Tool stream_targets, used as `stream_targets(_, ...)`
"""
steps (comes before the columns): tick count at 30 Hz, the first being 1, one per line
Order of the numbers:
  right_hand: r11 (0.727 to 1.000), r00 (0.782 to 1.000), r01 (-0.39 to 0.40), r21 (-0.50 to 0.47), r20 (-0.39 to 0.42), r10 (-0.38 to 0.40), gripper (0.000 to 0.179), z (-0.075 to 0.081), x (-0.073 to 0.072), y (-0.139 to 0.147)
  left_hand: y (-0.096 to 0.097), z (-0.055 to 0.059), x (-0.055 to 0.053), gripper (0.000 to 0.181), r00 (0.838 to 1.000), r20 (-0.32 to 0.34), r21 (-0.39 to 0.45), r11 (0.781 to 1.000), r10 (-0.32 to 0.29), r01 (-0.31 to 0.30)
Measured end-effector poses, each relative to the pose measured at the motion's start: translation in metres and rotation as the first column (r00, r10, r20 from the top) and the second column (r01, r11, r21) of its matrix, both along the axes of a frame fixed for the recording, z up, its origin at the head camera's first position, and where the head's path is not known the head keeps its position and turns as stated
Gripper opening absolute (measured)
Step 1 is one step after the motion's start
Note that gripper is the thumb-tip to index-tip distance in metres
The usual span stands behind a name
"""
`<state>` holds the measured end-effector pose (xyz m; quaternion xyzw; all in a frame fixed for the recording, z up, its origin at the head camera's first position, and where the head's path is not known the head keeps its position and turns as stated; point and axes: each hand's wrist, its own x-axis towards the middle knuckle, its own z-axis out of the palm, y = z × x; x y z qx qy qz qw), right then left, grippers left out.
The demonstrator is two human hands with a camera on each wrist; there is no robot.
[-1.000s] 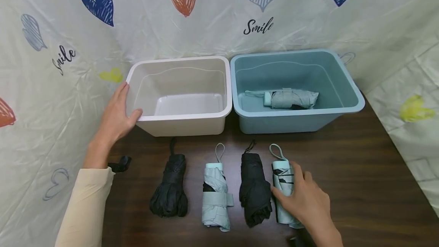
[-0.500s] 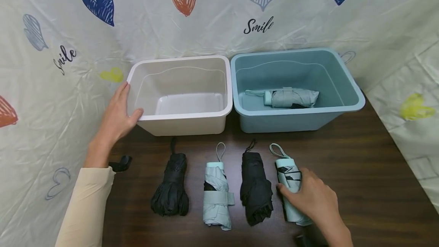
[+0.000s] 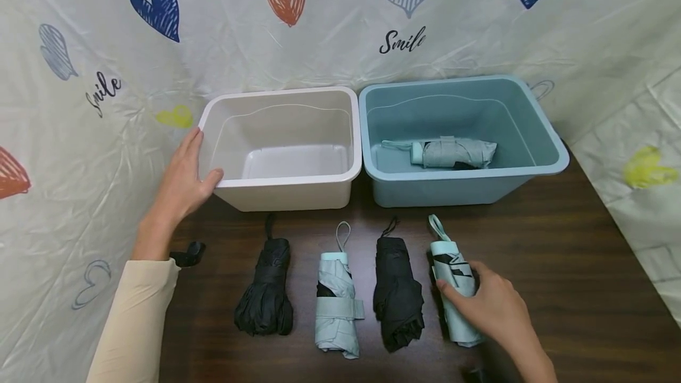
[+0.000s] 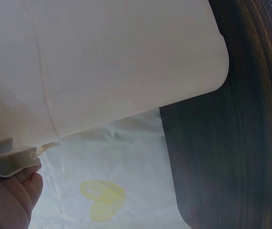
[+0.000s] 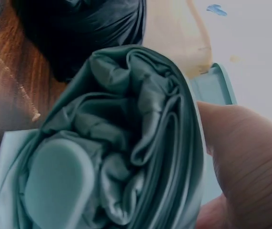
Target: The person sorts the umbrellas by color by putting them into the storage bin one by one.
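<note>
On the right, my right hand [image 3: 495,306] grips a folded light-blue umbrella [image 3: 453,262], thumb on its left side and fingers on the far side. Its cap and wrist loop point toward the bins, slightly tilted left. The right wrist view shows the rolled end of that umbrella [image 5: 140,109] up close beside my thumb [image 5: 250,143]. My left hand [image 3: 181,179] holds the left rim of an off-white plastic bin [image 3: 287,194], thumb over the front corner. From the left wrist, fingers [image 4: 31,188] show curled under the bin's rim [image 4: 12,162].
A blue bin [image 3: 425,191] stands right of the off-white one, with another light-blue umbrella [image 3: 452,152] lying inside. Left of my right hand lie a black umbrella [image 3: 396,294], a light-blue umbrella [image 3: 335,306] and a second black umbrella [image 3: 266,288] on the dark wooden table [image 3: 574,288].
My right hand has moved to the right with the light-blue umbrella, away from the black one beside it, and its loop has swung upward. The left hand stays on the bin.
</note>
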<state>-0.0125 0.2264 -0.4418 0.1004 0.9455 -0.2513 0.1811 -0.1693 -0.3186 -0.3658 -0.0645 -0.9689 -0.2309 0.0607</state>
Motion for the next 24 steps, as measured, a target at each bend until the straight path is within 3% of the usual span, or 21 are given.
stream_targets(10,0.994,0.995,-0.024,-0.103,-0.103,0.014,0.089,0.006,0.001,0.008,0.001,-0.001,0.0,0.09,1.0,-0.004,0.0,1.0,0.002,-0.002)
stream_targets(18,0.981,0.995,-0.019,-0.195,-0.102,-0.001,0.086,0.021,-0.001,0.015,0.001,0.001,-0.001,0.089,1.0,-0.025,-0.004,1.0,-0.003,0.003)
stream_targets(24,0.983,0.992,-0.02,-0.185,-0.128,-0.004,0.086,0.035,-0.003,0.021,0.001,0.0,0.001,0.089,1.0,-0.025,-0.002,1.0,-0.01,0.01)
